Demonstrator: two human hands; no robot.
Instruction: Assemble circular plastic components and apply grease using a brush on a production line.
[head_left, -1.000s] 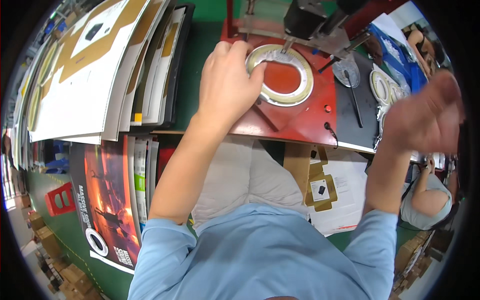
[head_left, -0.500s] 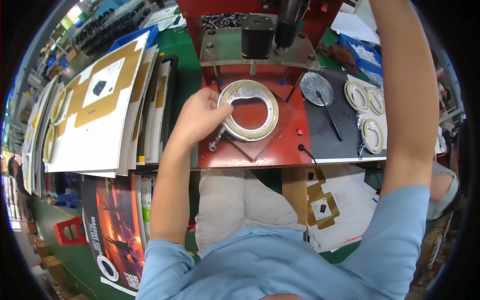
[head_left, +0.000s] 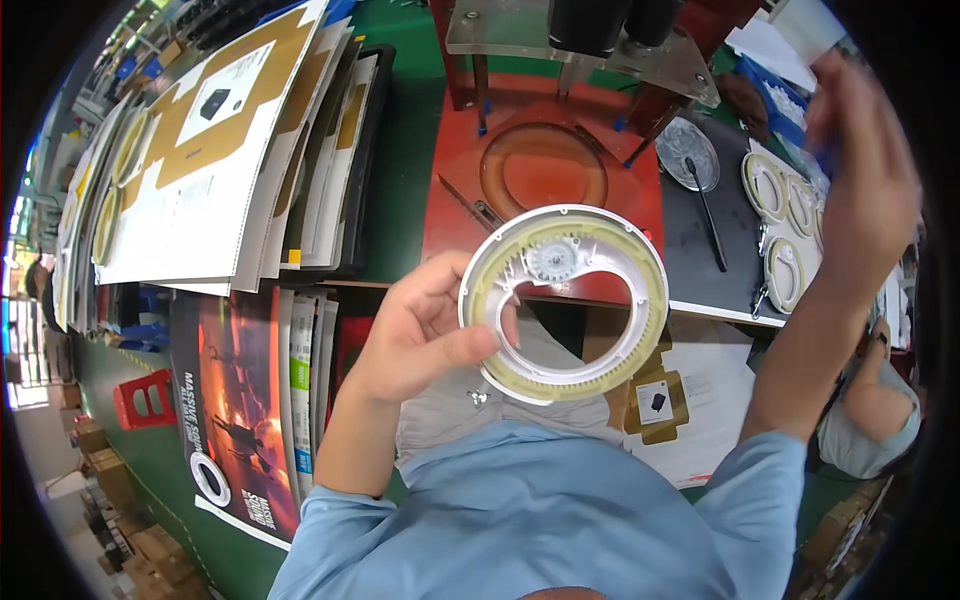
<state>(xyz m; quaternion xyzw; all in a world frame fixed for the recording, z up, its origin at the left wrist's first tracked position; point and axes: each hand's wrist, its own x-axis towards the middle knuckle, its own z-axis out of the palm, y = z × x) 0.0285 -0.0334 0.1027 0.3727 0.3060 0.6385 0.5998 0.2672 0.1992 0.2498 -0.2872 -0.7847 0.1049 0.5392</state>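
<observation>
My left hand (head_left: 422,335) grips the left rim of a white ring-shaped plastic housing (head_left: 652,300) and holds it raised over my lap, its inner side facing me. Inside it run a yellowish toothed ring and a small grey-white gear (head_left: 553,261) near the top. A small metal fitting (head_left: 478,397) sticks out at the lower left. My right hand (head_left: 862,140) is lifted at the upper right, near a blue bin (head_left: 785,110); motion smears its fingers. Behind the housing, the red press base (head_left: 455,215) shows a round seat (head_left: 545,165).
The press's clear plate (head_left: 500,35) stands on posts above the base. On the dark mat to the right are a round shallow dish (head_left: 680,140), a black-handled tool (head_left: 712,225) and several similar rings (head_left: 785,275). Cardboard sheets (head_left: 210,180) are stacked at left. Another person (head_left: 870,420) is at right.
My left hand has lifted the ring housing off the press base and brought it toward me, tilted up. My right hand has come into view at the upper right. The view has shifted.
</observation>
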